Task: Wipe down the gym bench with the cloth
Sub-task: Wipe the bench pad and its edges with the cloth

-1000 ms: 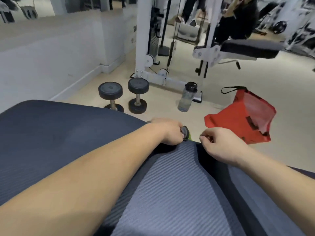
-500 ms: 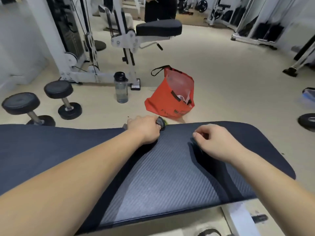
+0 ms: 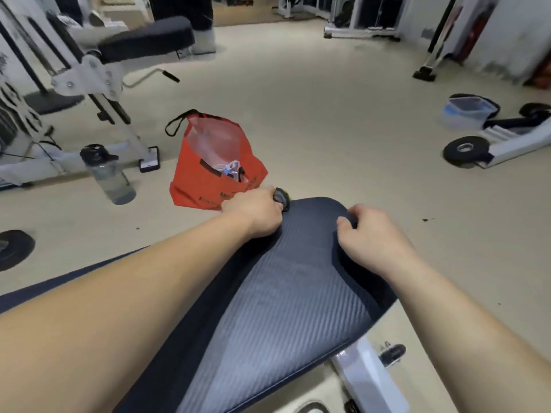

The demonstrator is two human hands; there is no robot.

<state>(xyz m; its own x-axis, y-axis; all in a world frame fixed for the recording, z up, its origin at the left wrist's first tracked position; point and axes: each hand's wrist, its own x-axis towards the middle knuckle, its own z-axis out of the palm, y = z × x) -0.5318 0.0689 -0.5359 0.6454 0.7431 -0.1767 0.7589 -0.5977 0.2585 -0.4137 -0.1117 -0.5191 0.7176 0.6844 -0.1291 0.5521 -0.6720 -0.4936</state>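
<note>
Left hand [image 3: 253,214] is at the far left corner of the bench [image 3: 316,207], fingers clenched round a small dark wad with a green bit [image 3: 281,198]. Can't tell if the wad is part of the cloth. Right hand [image 3: 372,236] is at the far right edge, fingers curled and pinching the dark border of the ribbed grey cloth [image 3: 283,308]. The cloth lies flat across the pad from near edge to far end, under both forearms.

Risks, as a judgement:
- Uneven pull from the two hands would bunch or skew the cloth, leaving pad unwiped.
- A hard pull could slide it off the far end onto the floor.
- A left-hand overshoot could hit the bag just past that corner.

Containers:
- Red bag [image 3: 208,180] on the floor is open, with clear plastic and small packets inside.
- Bottle [image 3: 108,177] is upright and capped; contents unclear.
- Blue pouch [image 3: 468,110] sits well right; contents unreadable.
</note>
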